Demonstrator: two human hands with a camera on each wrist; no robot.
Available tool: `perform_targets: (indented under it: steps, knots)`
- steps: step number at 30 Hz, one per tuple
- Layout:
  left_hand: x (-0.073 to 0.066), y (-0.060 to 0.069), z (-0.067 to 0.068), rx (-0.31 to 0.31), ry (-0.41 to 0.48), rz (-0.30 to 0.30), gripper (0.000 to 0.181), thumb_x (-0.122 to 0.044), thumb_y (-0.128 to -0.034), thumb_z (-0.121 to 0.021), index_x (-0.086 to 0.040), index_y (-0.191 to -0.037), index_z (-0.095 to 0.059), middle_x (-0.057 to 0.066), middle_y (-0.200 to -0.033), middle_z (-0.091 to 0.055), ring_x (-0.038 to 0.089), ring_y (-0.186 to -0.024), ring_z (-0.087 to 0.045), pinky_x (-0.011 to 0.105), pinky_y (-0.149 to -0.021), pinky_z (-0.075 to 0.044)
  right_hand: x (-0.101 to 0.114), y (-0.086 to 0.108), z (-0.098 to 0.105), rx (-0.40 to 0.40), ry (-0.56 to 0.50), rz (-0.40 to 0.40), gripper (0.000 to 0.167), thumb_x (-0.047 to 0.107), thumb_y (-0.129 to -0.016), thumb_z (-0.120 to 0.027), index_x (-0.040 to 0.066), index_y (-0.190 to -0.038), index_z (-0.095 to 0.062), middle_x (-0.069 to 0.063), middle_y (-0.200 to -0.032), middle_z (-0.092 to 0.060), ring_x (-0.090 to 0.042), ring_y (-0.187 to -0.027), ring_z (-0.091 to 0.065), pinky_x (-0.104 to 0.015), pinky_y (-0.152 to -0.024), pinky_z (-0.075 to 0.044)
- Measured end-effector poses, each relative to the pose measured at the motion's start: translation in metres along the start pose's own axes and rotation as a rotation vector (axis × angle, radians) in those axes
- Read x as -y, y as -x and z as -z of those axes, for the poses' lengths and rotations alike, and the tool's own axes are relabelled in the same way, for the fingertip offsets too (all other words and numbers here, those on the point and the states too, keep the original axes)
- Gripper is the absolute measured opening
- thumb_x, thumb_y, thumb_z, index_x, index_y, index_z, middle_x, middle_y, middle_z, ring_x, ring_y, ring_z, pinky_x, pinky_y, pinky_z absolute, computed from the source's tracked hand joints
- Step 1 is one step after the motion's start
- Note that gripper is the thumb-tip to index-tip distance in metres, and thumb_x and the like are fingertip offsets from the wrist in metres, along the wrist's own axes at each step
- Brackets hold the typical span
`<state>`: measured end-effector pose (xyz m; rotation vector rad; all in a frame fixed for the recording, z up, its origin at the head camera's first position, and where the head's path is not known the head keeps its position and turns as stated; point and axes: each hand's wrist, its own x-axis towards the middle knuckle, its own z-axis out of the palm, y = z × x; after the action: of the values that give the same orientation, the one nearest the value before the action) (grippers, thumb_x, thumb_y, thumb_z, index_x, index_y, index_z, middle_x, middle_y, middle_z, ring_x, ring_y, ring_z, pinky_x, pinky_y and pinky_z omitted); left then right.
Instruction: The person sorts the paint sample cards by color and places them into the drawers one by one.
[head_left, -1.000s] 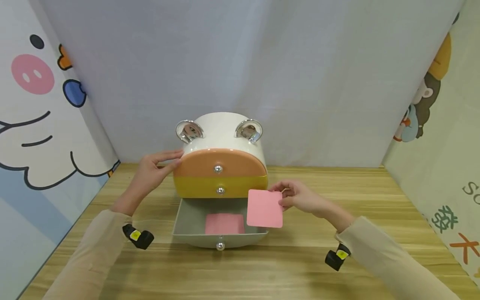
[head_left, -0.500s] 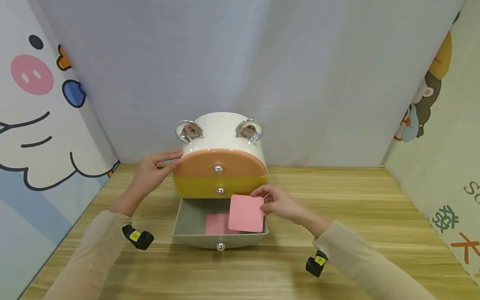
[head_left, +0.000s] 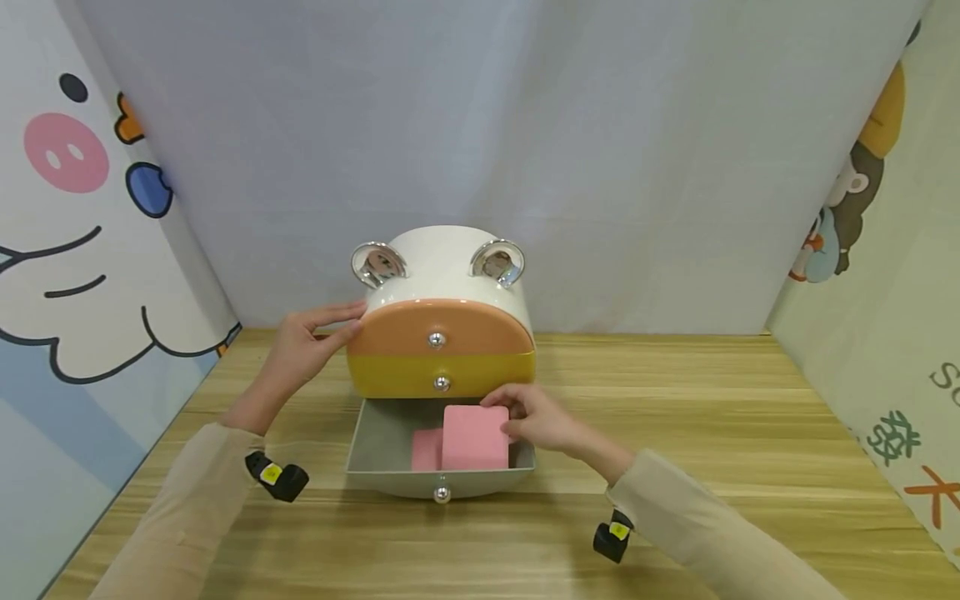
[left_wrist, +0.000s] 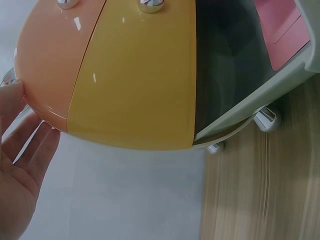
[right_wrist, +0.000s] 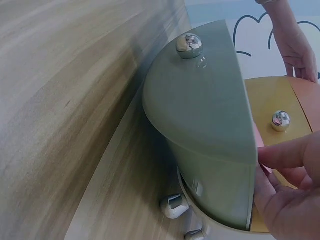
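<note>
A small drawer cabinet (head_left: 450,271) with a white shell, an orange top drawer (head_left: 401,325) and a yellow middle drawer (head_left: 393,375) stands on the table. Its grey-green bottom drawer (head_left: 375,446) is pulled out. My right hand (head_left: 543,423) pinches a square pink card (head_left: 476,439) by its right edge, with the card's lower part inside that drawer. Another pink card (head_left: 426,451) lies in the drawer, partly covered by the held one. My left hand (head_left: 303,346) rests its fairly straight fingers and thumb on the cabinet's upper left side; the left wrist view shows this contact too.
Two shiny ear-shaped pieces (head_left: 498,262) stick up from the cabinet top, and each drawer has a round silver knob (head_left: 442,494). Wood-grain tabletop (head_left: 660,392) surrounds it. A pale cloth (head_left: 637,167) hangs behind, with cartoon-printed panels at both sides.
My right hand has moved left and slightly down, bringing the pink card from the drawer's right side into it over the other card. My left hand stays put.
</note>
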<state>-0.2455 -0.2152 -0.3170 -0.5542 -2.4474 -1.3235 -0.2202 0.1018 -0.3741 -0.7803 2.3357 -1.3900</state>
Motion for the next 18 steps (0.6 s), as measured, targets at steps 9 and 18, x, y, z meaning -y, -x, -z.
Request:
perform_targets:
  steps: [9,18]
  knots:
    - [0.001,0.000,-0.001,-0.003,0.008,0.004,0.032,-0.019,-0.0879,-0.061,-0.001,-0.114,-0.063,0.012,-0.120,-0.058,-0.012,-0.102,-0.048,0.013,-0.073,-0.050,0.003,-0.007,-0.009,0.015,0.274,0.076,0.033,-0.012,-0.076,-0.054,-0.003,-0.107,-0.062,-0.013,-0.102,-0.062,-0.013,-0.071,-0.049,-0.020,-0.061,-0.044]
    - [-0.001,0.000,-0.001,0.004,0.010,0.011,0.032,-0.019,-0.0882,-0.060,-0.001,-0.114,-0.063,0.013,-0.121,-0.058,-0.010,-0.103,-0.049,0.013,-0.073,-0.050,0.005,0.002,0.000,-0.044,0.402,0.217,0.033,-0.016,-0.075,-0.050,-0.009,-0.106,-0.058,-0.019,-0.102,-0.057,-0.029,-0.089,-0.057,-0.029,-0.077,-0.052]
